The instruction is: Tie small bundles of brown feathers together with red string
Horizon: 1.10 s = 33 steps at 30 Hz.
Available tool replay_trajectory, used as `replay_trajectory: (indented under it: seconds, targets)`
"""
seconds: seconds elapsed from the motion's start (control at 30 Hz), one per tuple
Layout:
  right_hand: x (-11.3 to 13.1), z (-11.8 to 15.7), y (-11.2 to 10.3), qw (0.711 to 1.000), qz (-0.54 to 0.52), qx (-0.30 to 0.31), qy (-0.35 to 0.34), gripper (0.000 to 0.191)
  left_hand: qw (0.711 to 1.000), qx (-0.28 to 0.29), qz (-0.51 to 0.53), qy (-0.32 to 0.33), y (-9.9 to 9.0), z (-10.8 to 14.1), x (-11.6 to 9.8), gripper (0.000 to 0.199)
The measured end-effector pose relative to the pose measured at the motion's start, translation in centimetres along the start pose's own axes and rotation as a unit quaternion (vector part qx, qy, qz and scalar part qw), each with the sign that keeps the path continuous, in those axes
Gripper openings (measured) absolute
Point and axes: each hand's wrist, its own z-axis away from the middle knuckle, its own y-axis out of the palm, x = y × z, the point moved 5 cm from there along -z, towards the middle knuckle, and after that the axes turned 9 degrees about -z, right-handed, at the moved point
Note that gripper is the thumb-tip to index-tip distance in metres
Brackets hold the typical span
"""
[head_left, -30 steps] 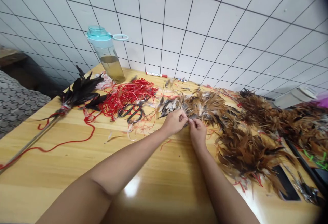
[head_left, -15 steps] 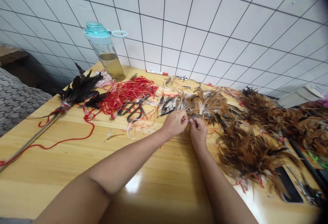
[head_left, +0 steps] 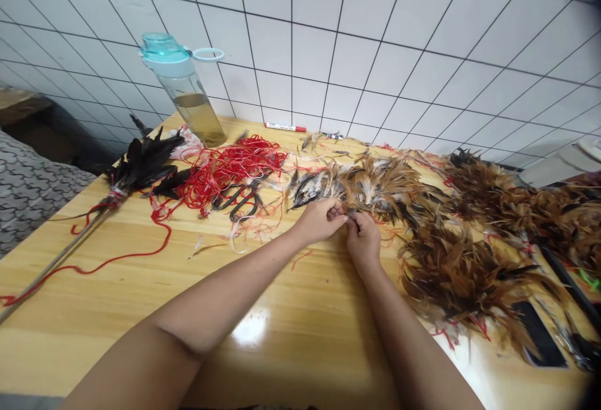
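My left hand point(head_left: 323, 220) and my right hand point(head_left: 364, 240) meet fingertip to fingertip over the front edge of a pile of loose brown feathers point(head_left: 387, 179). Both are closed in a pinch. A small dark bit shows at the right fingertips, too small to name. Left of my hands lie black-handled scissors point(head_left: 243, 202), partly under a tangle of red string point(head_left: 230, 169). A bundle of brown feathers point(head_left: 462, 272) tied with red string rests to the right of my right forearm.
A stick with black feathers point(head_left: 148, 156) bound to its end lies at the left. Behind the string stands a bottle point(head_left: 192, 94). A red-and-white marker point(head_left: 285, 127) lies by the tiled wall. At the right are a phone point(head_left: 539, 335) and more brown feather bundles point(head_left: 502, 200).
The fingers of my left hand have loosened a little from a tighter curl, its fingertips now at the right thumb. My right hand stays nearly in place. The view has shifted slightly.
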Motion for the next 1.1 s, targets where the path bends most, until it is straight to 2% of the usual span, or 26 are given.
replay_trajectory:
  seconds: [0.13, 0.4, 0.67, 0.73, 0.83, 0.93, 1.0, 1.1]
  targets:
    - [0.2, 0.1, 0.2, 1.0, 0.009, 0.008, 0.0, 0.022, 1.0, -0.006, 0.007, -0.019, -0.2, -0.1, 0.4, 0.012]
    - [-0.1, 0.1, 0.3, 0.999, -0.038, -0.009, 0.007, 0.025, 0.991, 0.007, 0.131, -0.028, 0.4, -0.5, 1.2, 0.014]
    - [-0.3, -0.2, 0.4, 0.997, -0.079, 0.011, 0.012, 0.025, 0.989, -0.001, 0.143, -0.028, 0.5, -0.5, 1.3, 0.014]
    - [-0.4, -0.3, 0.3, 0.996, -0.086, 0.012, 0.021, 0.023, 0.995, -0.024, 0.096, -0.024, -0.3, -0.6, 1.2, 0.012]
    - [-0.9, -0.4, 0.0, 0.992, -0.112, -0.006, 0.061, 0.02, 0.998, -0.053, -0.034, 0.007, -1.8, -0.6, 0.7, 0.008]
    - [-1.5, -0.5, -0.4, 0.983, -0.143, -0.034, 0.107, 0.023, 0.983, -0.005, -0.174, 0.06, -2.1, -0.2, 0.1, 0.008]
    - [-1.7, -0.5, -0.5, 0.98, -0.151, -0.047, 0.124, 0.025, 0.962, 0.035, -0.256, 0.084, -1.8, 0.1, -0.2, 0.01]
    - [-1.5, -0.5, -0.6, 0.979, -0.147, -0.051, 0.131, 0.026, 0.931, 0.065, -0.347, 0.095, -1.0, 0.7, -0.4, 0.013]
